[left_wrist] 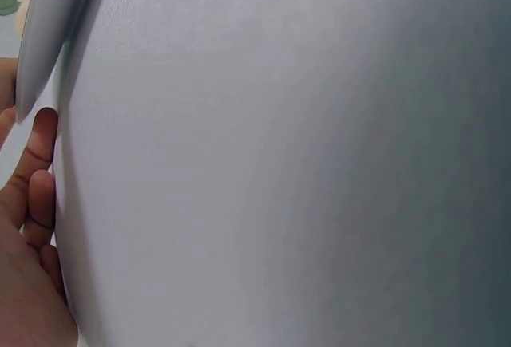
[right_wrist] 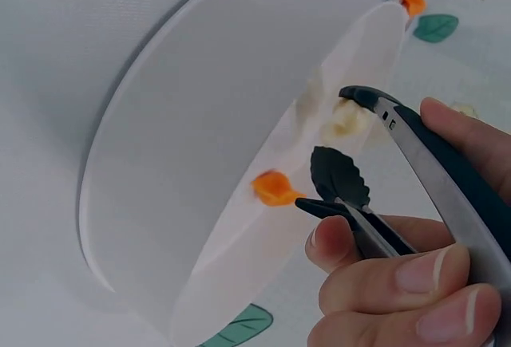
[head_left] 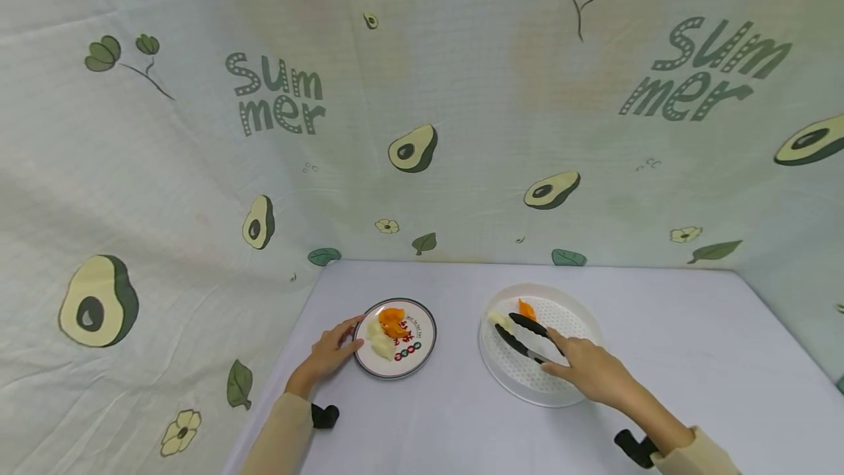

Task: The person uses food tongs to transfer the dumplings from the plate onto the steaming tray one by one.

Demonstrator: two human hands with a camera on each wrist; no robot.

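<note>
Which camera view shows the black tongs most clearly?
The right wrist view shows the tongs best: they are close, with both scalloped tips open over the white tray, held by the right hand. The head view shows them small and from above. The left wrist view does not show them.

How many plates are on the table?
2. A small patterned plate by the left hand, holding food pieces, and a white perforated tray under the right hand with the tongs.
</note>
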